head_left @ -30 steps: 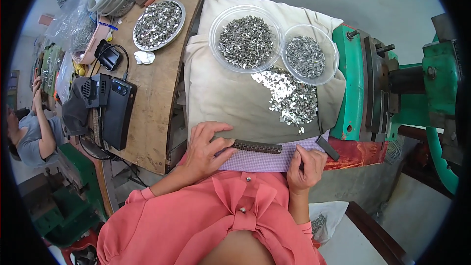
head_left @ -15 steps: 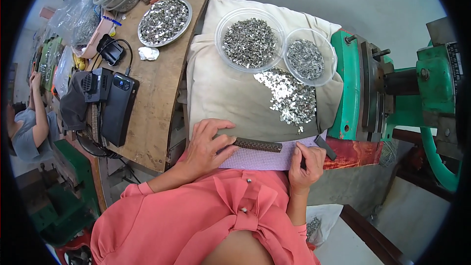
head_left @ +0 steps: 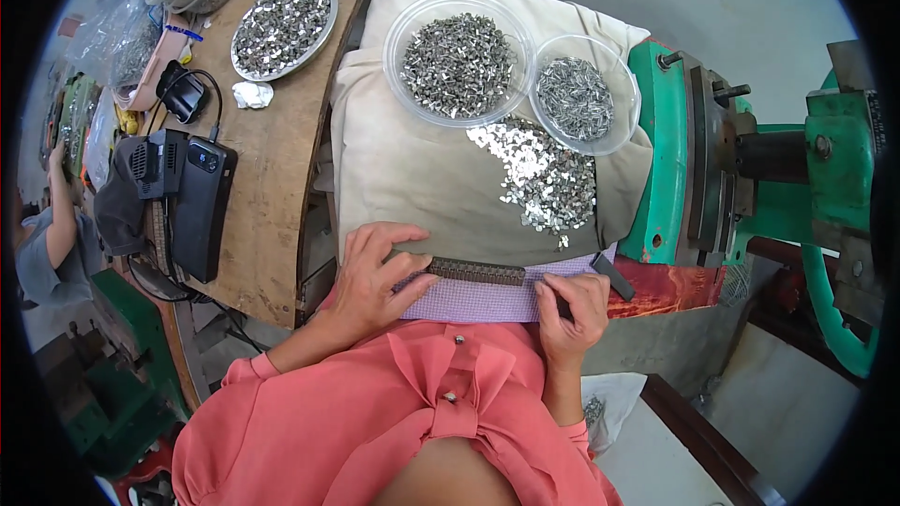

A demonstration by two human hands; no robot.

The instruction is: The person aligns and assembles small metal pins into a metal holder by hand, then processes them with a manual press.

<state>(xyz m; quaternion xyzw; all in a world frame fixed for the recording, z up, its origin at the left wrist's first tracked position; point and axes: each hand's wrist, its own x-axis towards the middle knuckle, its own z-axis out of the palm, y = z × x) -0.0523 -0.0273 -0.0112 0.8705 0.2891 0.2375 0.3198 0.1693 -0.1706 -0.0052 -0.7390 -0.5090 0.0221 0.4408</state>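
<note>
A dark slotted metal bar [head_left: 476,271] with rows of small notches lies on a purple checked cloth [head_left: 487,307] in front of me. My left hand [head_left: 367,283] grips its left end between thumb and fingers. Just off the bar's right end is my right hand [head_left: 574,317], its fingers curled in and the thumb near the index finger; whatever they may hold is too small to make out. Beyond the bar, a loose heap of shiny small metal pieces [head_left: 548,178] lies on a grey-beige cloth [head_left: 412,192].
Behind the heap stand two clear round tubs, a larger one [head_left: 394,75] and a smaller one [head_left: 636,108], holding small metal parts. A green machine [head_left: 647,215] stands at right, near a dark block [head_left: 612,276]. The wooden table [head_left: 267,169] at left bears a black power bank [head_left: 202,211].
My right hand has come a little closer to the bar's right end. My left hand keeps its grip on the bar. The whole view has shifted slightly.
</note>
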